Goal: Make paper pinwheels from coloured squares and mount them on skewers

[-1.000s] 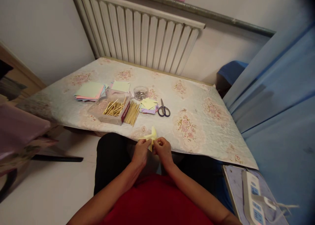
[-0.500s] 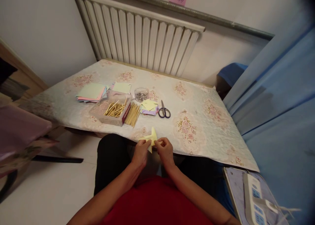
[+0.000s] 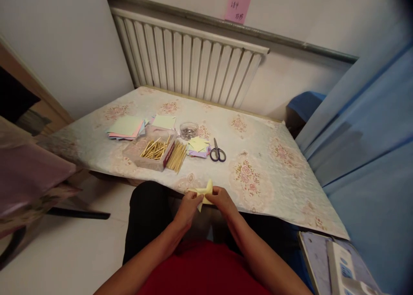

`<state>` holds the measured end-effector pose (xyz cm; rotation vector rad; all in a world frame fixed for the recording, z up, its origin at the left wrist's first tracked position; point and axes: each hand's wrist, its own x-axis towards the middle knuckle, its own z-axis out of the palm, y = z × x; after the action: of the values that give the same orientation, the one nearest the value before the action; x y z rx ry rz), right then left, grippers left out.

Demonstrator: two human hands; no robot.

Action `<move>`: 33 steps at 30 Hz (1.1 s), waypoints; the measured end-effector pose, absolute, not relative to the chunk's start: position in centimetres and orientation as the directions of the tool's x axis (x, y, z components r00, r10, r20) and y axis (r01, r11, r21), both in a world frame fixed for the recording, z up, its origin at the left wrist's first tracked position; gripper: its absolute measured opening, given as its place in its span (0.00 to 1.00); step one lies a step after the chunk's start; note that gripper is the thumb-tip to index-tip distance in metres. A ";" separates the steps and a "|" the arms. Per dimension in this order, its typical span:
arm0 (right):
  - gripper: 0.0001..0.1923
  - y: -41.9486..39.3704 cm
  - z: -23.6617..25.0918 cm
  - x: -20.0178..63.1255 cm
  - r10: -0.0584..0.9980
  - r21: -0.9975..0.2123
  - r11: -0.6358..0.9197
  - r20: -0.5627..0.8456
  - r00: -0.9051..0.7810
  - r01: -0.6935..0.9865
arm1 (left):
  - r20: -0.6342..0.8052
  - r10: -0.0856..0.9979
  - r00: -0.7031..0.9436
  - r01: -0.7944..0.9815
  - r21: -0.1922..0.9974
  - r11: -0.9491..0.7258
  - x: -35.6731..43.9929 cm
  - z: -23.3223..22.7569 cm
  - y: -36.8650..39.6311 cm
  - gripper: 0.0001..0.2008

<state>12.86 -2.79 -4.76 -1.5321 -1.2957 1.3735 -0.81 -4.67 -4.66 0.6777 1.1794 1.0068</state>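
A pale yellow piece of paper (image 3: pixel 204 191), cut and folded into a pinwheel-like shape, is held over the table's near edge. My left hand (image 3: pixel 189 207) pinches its left side between thumb and fingers. On the other side, my right hand (image 3: pixel 222 198) grips the paper near its middle, with fingers closed. One point of the paper sticks up and another hangs down between the hands. Farther in lie dark-handled scissors (image 3: pixel 217 153) and a small stack of yellow and purple paper pieces (image 3: pixel 198 146).
Left of the stack, thin golden sticks (image 3: pixel 176 156) lie beside a clear plastic box (image 3: pixel 151 163) of shorter sticks. Behind stands a round clear dish (image 3: pixel 189 130) of small metal bits. Coloured paper squares (image 3: pixel 125 126) lie at left. A power strip (image 3: pixel 343 267) is at lower right.
My right hand has shifted its hold closer to the paper's middle, its fingers now bent over it. The view has tilted up slightly, so everything sits lower.
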 end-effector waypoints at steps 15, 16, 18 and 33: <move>0.09 -2.4 -4.9 11.7 0.959 -0.948 -0.263 -0.277 -0.056 0.182 | -0.427 0.893 0.143 -0.357 0.819 0.449 -1.4 -6.0 -3.8 0.13; 0.09 -2.3 -5.1 11.6 0.959 -0.947 -0.267 -0.280 -0.053 0.179 | -0.427 0.893 0.142 -0.358 0.819 0.448 -1.5 -6.2 -3.6 0.13; 0.08 -2.1 -5.1 11.5 0.959 -0.946 -0.267 -0.280 -0.047 0.181 | -0.424 0.897 0.127 -0.359 0.823 0.440 -1.8 -6.4 -3.2 0.13; 0.09 10.5 -0.1 14.3 0.989 -0.962 -0.101 -0.069 0.132 0.254 | -0.251 0.910 0.328 -0.426 0.821 0.380 -3.2 -5.6 9.4 0.10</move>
<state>14.34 10.47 -0.15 -1.5207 -1.2624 1.0435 -3.23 9.44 -5.59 0.7219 0.8036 0.9816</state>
